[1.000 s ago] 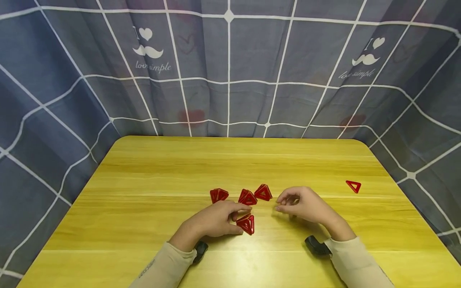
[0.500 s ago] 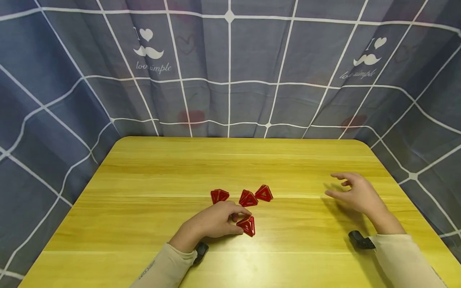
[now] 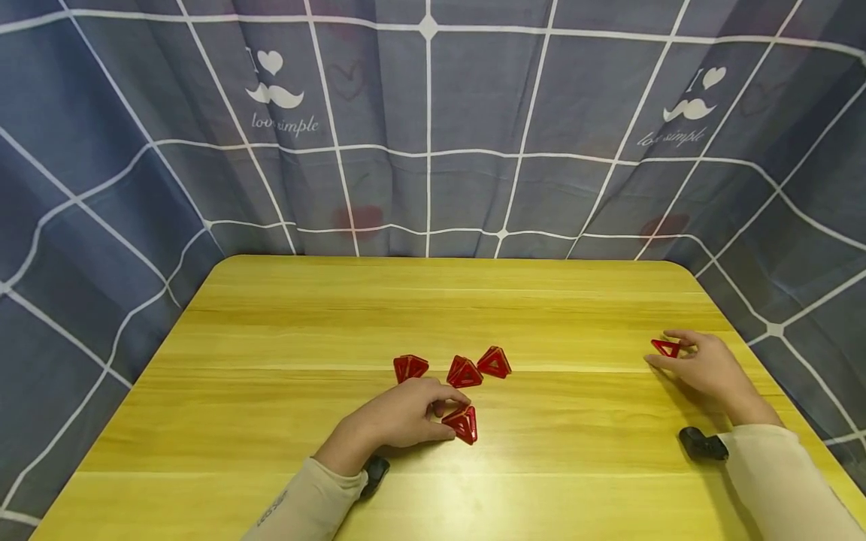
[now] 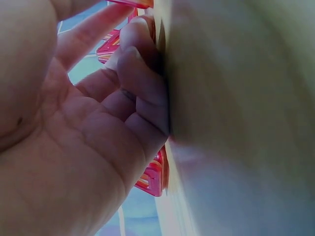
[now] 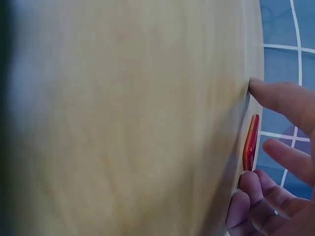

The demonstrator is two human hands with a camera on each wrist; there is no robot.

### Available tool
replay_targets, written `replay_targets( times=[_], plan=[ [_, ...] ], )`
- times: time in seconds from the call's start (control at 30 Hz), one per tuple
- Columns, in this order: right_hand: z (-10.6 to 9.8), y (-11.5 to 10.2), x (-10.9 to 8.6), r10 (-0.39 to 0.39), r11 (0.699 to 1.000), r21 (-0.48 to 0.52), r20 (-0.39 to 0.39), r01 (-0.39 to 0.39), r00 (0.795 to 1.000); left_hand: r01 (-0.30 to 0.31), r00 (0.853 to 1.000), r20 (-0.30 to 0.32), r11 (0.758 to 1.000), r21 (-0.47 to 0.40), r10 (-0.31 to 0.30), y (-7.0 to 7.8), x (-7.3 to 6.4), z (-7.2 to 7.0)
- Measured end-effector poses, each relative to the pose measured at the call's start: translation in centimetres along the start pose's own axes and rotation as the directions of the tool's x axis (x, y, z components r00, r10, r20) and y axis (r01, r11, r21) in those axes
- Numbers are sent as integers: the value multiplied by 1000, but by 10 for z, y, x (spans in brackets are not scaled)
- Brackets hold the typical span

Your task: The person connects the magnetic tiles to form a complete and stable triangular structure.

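Near the middle of the table, my left hand (image 3: pixel 402 413) holds a small pyramid of red triangular tiles (image 3: pixel 463 426) between thumb and index finger. In the left wrist view only an edge of that pyramid (image 4: pixel 135 3) shows at the top; the other fingers curl against the table. Far to the right, my right hand (image 3: pixel 713 370) surrounds a single flat red triangular tile (image 3: pixel 658 344). The right wrist view has this tile (image 5: pixel 252 142) lying on the table, apart from the thumb and close to the bent lower fingers.
Behind the left hand stand three more red pyramids: one on the left (image 3: pixel 410 367), one in the middle (image 3: pixel 464 373) and one on the right (image 3: pixel 495 364). The wooden table (image 3: pixel 304 300) ends at a grey-blue checked curtain (image 3: pixel 473 188).
My right hand has travelled right, from beside the pyramids to the lone triangular tile, and its thumb and fingers now lie around it. The left hand has stayed in place on its pyramid.
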State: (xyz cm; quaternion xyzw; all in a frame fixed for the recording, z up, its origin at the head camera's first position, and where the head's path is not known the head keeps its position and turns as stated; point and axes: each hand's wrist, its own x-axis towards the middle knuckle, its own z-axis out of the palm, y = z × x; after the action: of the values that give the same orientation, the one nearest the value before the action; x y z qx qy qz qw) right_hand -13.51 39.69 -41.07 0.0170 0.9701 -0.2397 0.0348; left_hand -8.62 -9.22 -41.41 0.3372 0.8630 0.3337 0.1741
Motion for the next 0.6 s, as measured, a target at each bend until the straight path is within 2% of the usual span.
replay_targets(
  times=[0.17,0.43,0.6],
  plan=[
    [0,4,5,-48,998,-45,7,48,999,1,1000,1,1000,-12,-1,0,1,0],
    [0,1,6,-80,996,-43,16,81,997,-2,1000,4,1000,-2,2,0,1,0],
    [0,0,7,-134,988,-74,8,134,991,2,1000,5,1000,-1,-2,1,1,-1]
  ],
)
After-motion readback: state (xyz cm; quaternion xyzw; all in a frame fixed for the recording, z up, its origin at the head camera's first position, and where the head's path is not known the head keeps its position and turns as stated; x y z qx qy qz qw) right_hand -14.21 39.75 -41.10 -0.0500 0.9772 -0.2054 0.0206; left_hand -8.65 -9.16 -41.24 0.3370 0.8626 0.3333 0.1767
